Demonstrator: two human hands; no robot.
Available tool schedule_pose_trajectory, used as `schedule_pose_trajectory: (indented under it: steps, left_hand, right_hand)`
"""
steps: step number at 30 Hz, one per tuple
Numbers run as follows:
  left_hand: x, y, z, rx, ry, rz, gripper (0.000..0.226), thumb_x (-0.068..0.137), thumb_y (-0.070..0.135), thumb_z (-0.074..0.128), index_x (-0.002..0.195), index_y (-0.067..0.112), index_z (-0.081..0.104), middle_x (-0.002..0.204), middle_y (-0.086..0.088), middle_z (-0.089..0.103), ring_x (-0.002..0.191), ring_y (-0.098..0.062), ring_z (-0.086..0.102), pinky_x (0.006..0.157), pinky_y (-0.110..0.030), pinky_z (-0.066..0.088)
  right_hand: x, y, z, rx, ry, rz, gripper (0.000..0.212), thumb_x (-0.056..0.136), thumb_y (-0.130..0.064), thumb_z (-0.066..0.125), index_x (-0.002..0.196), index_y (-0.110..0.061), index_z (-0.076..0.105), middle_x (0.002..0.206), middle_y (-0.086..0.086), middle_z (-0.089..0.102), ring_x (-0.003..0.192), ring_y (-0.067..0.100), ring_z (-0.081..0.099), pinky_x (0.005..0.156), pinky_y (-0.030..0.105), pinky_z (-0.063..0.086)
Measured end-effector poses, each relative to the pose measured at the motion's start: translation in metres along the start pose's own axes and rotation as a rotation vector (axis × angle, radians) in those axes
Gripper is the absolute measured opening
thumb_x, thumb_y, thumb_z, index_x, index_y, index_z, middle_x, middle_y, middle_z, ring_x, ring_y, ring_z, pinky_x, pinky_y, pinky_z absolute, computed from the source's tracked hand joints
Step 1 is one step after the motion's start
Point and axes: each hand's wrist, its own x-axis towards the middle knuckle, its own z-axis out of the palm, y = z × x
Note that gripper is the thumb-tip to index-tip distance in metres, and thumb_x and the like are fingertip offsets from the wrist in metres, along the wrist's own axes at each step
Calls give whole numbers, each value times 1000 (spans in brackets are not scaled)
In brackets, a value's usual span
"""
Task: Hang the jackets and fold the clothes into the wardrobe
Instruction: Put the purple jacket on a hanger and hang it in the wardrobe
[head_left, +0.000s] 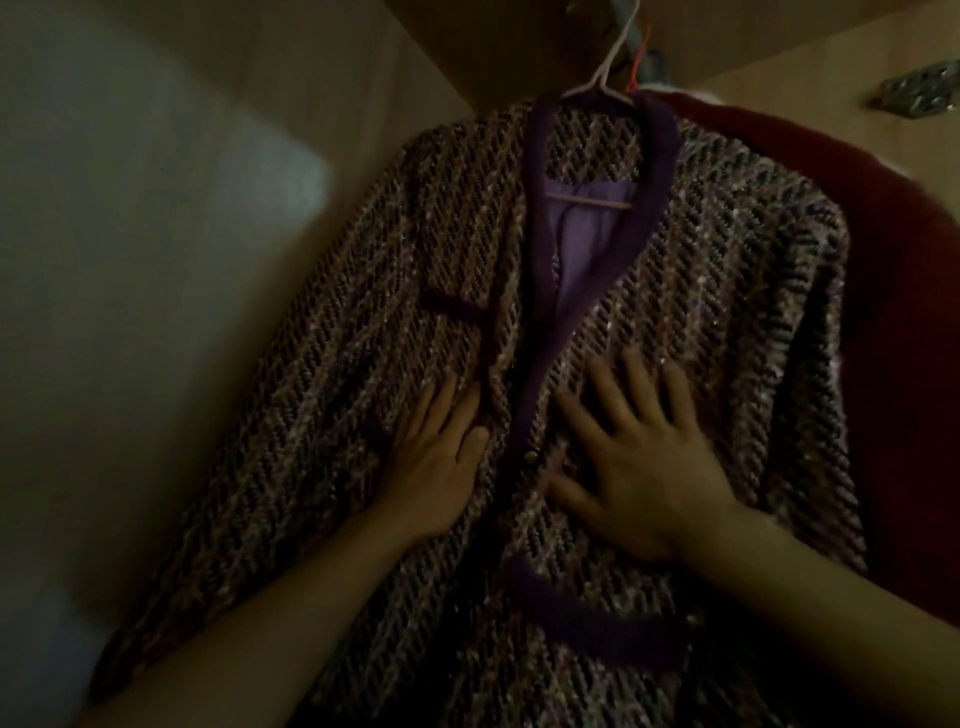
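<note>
Both bare forearms reach in from the near edge and converge toward the middle. The left hand (436, 462) lies palm down, fingers together and extended toward the far side. The right hand (644, 467), just beside it, is also flat and palm down, its fingers (636, 379) spread wide, slightly blurred.

jacket (649, 322) on hanger (597, 83), second garment (909, 260) behind right, hands (644, 467) flat on its front
</note>
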Motion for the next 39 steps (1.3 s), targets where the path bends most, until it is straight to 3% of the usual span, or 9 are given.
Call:
schedule_pose_trajectory:
  steps: [4, 11, 18, 22, 25, 29, 39]
  left_hand:
    - [-67, 15, -5, 32, 21, 13, 65, 88, 69, -7, 148, 48, -20, 161, 18, -19, 148, -3, -19, 123, -38, -11]
    - [-107, -1, 11, 228, -164, 8, 69, 84, 74, -16, 145, 44, -28, 154, 13, -38, 145, -10, -33, 121, -41, -16]
    - [-111, 12, -12, 99, -181, -38, 84, 78, 76, -15, 154, 41, -7, 158, 16, -25, 143, -2, -27, 120, -37, -16]
    - [-115, 20, -27, -16, -153, -69, 84, 79, 79, -7, 154, 41, -3, 163, 17, -13, 147, -2, -18, 124, -40, -3]
    - [-123, 27, -42, -101, -108, -97, 84, 81, 82, 2, 155, 42, 0, 163, 20, -5, 148, 0, -9, 122, -33, 1]
    - [-138, 41, -63, -174, -77, -82, 85, 82, 84, 14, 156, 42, 2, 162, 24, 0, 148, 2, -3, 121, -31, 6]
    - [-173, 125, -103, -99, -12, 43, 79, 88, 78, 22, 156, 38, 17, 162, 19, 14, 148, 1, 8, 122, -40, 18]
  right_hand:
    - [-63, -34, -2, 58, -35, -113, 79, 92, -67, 21, 147, -14, 44, 152, 18, 40, 145, 40, 27, 113, 67, 20]
    - [-86, 10, -1, -67, -247, -154, 74, 93, -60, 20, 150, -17, 38, 159, 15, 27, 149, 36, 17, 118, 60, 16]
    - [-81, -10, -31, 73, -234, -144, 65, 100, -56, 14, 149, -21, 41, 156, 11, 36, 147, 31, 26, 116, 55, 11]
    - [-79, -10, -43, 158, -250, -145, 73, 96, -65, 5, 152, -27, 33, 161, 7, 25, 151, 27, 12, 118, 52, -1]
    - [-80, -15, -55, 220, -231, -135, 80, 91, -71, -3, 155, -30, 22, 165, 3, 13, 152, 22, -1, 121, 50, -6]
    - [-86, -22, -75, 250, -244, -163, 82, 87, -77, 1, 156, -34, 11, 166, 1, 4, 152, 22, -9, 122, 49, -9]
    - [-140, 16, -123, 334, -168, -179, 78, 91, -75, 12, 155, -32, 17, 165, 2, 8, 152, 20, -6, 123, 48, 2]
